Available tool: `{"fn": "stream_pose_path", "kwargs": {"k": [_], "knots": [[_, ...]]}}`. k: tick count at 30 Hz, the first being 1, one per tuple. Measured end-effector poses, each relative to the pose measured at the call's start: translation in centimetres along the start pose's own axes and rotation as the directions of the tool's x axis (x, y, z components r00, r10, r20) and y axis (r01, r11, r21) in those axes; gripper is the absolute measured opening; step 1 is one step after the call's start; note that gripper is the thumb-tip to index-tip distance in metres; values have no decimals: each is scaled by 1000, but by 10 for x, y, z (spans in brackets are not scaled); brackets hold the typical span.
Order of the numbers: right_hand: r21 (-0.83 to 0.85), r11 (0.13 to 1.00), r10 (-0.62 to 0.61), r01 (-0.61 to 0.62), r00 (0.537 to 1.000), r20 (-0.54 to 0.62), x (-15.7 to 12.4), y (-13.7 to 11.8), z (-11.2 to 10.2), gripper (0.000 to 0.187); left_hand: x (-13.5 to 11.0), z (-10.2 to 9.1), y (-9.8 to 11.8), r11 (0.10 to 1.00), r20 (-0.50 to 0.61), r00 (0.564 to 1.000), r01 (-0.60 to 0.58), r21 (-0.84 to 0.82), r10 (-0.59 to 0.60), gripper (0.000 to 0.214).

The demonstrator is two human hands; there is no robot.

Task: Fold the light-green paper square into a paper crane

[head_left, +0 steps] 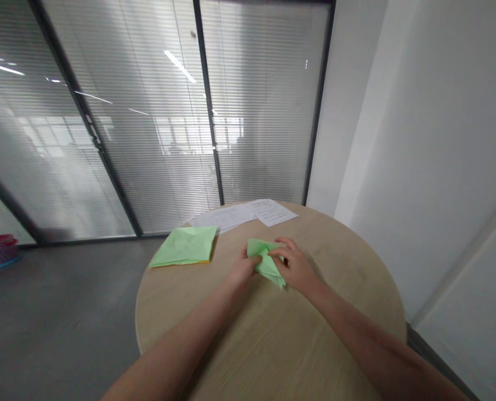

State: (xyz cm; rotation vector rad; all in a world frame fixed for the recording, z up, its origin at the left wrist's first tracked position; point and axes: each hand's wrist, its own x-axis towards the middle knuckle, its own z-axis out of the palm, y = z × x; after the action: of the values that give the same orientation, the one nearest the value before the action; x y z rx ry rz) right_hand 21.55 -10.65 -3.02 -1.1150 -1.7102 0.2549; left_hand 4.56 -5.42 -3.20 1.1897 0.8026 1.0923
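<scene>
Near the middle of the round counter (273,345), a little toward its far edge, lies the folded green paper (268,264), held between both hands. The left hand (242,268) pinches its left side with narrow fingers; the right hand (296,266) curls its fingers (281,249) over the top and right side, closed on the paper. Bare wood spreads wide on the near half and toward the right edge. Flat green sheets (185,245) sit at the far left edge, slightly overhanging it, and white papers (248,214) lie along the far edge, both apart from the hands.
</scene>
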Motion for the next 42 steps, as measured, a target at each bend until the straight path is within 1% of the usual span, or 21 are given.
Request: {"fn": "stream_pose_path", "kwargs": {"k": [2,4,6,8,10,12,13,15,16,18,21,25,27,30,32,34,35,36,39,40,42], "knots": [[69,997,-41,41,999,0,-1,-4,-2,20,4,-3,-1,999,-56,998,-5,-36,3,43],[134,990,-31,40,997,-71,-1,-6,-3,19,8,-8,1,997,-106,994,-8,-78,-1,38],[220,975,58,-21,985,-161,1,-3,-3,28,11,-11,5,994,-144,990,-11,-107,-5,36],[348,927,213,-142,961,-176,4,3,0,49,11,-13,8,992,-159,987,-29,-123,9,41],[478,830,369,-289,926,-80,6,10,5,76,10,-13,10,990,-153,987,-62,-123,42,51],[554,725,457,-409,888,57,6,14,13,100,9,-13,10,993,-149,985,-95,-76,82,59],[578,680,479,-452,870,117,5,15,17,108,8,-13,9,993,-149,983,-111,-33,105,61],[611,608,509,-508,839,191,2,13,24,117,8,-13,7,987,-146,977,-146,68,155,62],[625,579,526,-523,826,204,0,12,27,119,8,-13,6,980,-140,974,-165,109,179,62],[656,544,556,-523,810,185,-2,9,30,121,9,-13,5,966,-121,967,-204,156,224,61],[690,538,593,-484,799,98,-1,5,30,121,10,-12,4,948,-103,956,-251,195,274,57],[699,569,627,-432,779,-29,3,6,23,121,10,-9,9,919,-66,950,-274,284,304,56],[721,562,615,-406,787,-36,4,7,22,120,8,-7,11,891,-28,945,-297,344,325,56],[764,523,603,-377,797,-20,4,10,24,117,3,-5,13,833,25,921,-363,418,389,58],[785,506,609,-358,792,-32,4,11,25,121,1,-4,13,807,60,906,-403,432,420,59],[797,486,613,-359,790,-18,5,11,27,120,-1,-3,13,810,71,902,-415,414,426,64],[803,469,605,-367,796,10,5,11,27,114,-1,-3,13,825,67,906,-409,390,418,66],[809,447,588,-380,807,54,5,11,27,103,-1,-3,13,846,60,913,-397,356,404,68],[811,381,531,-444,823,201,5,10,28,56,-2,-1,14,912,32,941,-333,240,336,67],[804,374,525,-463,820,229,5,9,28,45,-2,-1,14,925,25,950,-309,220,311,66],[782,396,537,-481,812,228,4,9,27,37,-3,-1,14,931,25,959,-280,232,282,62]]}}
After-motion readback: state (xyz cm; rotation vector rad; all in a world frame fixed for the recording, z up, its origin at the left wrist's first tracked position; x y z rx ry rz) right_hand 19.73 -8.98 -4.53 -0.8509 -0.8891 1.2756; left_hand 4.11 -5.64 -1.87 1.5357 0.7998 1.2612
